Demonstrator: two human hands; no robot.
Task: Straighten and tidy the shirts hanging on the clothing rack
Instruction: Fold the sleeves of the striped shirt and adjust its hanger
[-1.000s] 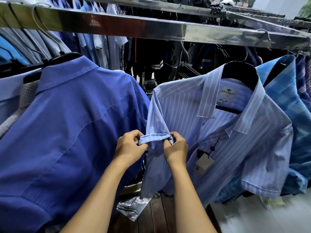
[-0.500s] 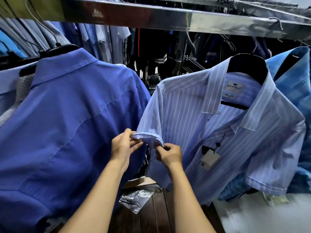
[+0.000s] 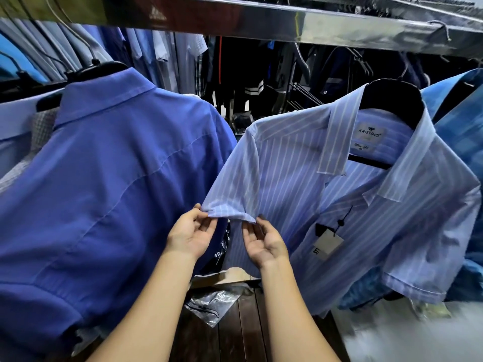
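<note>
Right, your left hand [image 3: 192,231] pinches the hem corner of the sleeve [image 3: 232,189] on the striped shirt [image 3: 300,178], thumb on top, fingers under. Your right hand [image 3: 264,239] sits palm-up at the hem's other end, fingers loosely straight, tips touching the fabric, gripping nothing. The striped shirt hangs on a black hanger [image 3: 392,100] under the metal rail [image 3: 287,19], collar open, tag [image 3: 326,244] dangling at its chest. A solid blue shirt [image 3: 104,192] hangs just beside its held sleeve. Crumpled clear plastic [image 3: 211,304] lies on dark boards [image 3: 235,340] below it.
</note>
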